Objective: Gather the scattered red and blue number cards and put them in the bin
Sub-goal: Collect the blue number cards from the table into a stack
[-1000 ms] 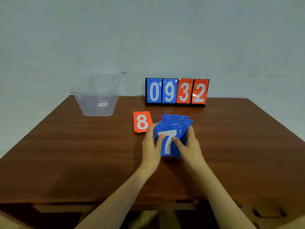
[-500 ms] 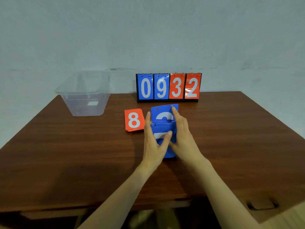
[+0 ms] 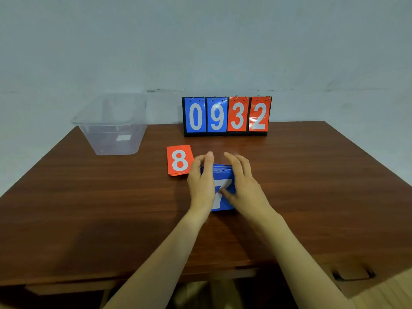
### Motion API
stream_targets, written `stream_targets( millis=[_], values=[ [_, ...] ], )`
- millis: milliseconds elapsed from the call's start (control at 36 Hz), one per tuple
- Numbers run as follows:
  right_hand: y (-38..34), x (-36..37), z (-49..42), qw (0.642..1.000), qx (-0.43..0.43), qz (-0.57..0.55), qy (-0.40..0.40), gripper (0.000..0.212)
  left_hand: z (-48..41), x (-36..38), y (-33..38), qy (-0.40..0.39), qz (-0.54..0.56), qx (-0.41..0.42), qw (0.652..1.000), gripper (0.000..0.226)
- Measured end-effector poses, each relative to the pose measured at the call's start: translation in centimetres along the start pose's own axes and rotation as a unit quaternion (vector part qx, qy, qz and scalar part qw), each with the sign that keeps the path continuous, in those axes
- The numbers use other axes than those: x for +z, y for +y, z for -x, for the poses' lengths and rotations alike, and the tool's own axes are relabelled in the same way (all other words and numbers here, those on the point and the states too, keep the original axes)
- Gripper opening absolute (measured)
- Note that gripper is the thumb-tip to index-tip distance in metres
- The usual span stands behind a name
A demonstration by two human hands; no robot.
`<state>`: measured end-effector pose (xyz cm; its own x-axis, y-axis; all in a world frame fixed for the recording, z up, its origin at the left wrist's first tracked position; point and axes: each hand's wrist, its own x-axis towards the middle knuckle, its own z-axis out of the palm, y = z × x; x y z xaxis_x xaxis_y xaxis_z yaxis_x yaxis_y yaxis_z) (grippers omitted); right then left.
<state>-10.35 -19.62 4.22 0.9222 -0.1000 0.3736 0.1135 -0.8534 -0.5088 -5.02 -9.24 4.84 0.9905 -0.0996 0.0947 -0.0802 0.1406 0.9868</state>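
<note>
Since the earlier frame, the blue number-card stack (image 3: 223,192) has been laid flat on the brown wooden surface (image 3: 89,208), squared between the left hand (image 3: 200,181) and right hand (image 3: 243,184), both pressed against its sides. Cards could be fanned or dropped if lifted loosely; the red "8" card pile (image 3: 178,160) and the clear plastic bin (image 3: 113,128) are left untouched.

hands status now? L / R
Left hand: closed on the blue card stack, left edge.
Right hand: closed on the same stack, right edge.

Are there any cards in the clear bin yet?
No, the clear bin looks empty, while the blue cards sit between both hands and the red 8 card lies on the table.
</note>
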Motion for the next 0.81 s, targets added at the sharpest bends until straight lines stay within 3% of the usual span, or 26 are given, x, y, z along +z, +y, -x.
stream_targets(
  millis=[83,222,361,472,722,806],
  values=[
    [0.1,0.3,-0.1,1.0,0.008,0.016,0.014,0.066,-0.1,-0.2,-0.4,0.002,-0.007,-0.023,1.0,0.029],
    [-0.2,0.1,-0.7,0.998,0.037,0.054,-0.023,0.074,-0.1,-0.8,0.0,-0.063,0.018,-0.056,0.996,0.045],
    [-0.3,-0.4,-0.9,0.997,0.053,0.022,-0.058,0.093,0.9,-2.4,-1.6,-0.095,-0.079,0.05,0.991,0.03],
    [0.3,0.2,-0.3,0.998,0.034,0.029,-0.036,0.086,1.6,-3.0,-3.0,-0.112,-0.17,0.122,0.972,0.055],
    [-0.1,0.4,-0.1,0.991,0.076,0.107,0.011,0.06,2.4,-2.5,-4.3,-0.117,-0.249,0.092,0.957,0.072],
    [0.0,0.6,-0.2,0.994,0.076,0.077,0.029,0.072,2.7,-2.6,-4.6,-0.119,-0.258,0.077,0.956,0.072]
  ],
)
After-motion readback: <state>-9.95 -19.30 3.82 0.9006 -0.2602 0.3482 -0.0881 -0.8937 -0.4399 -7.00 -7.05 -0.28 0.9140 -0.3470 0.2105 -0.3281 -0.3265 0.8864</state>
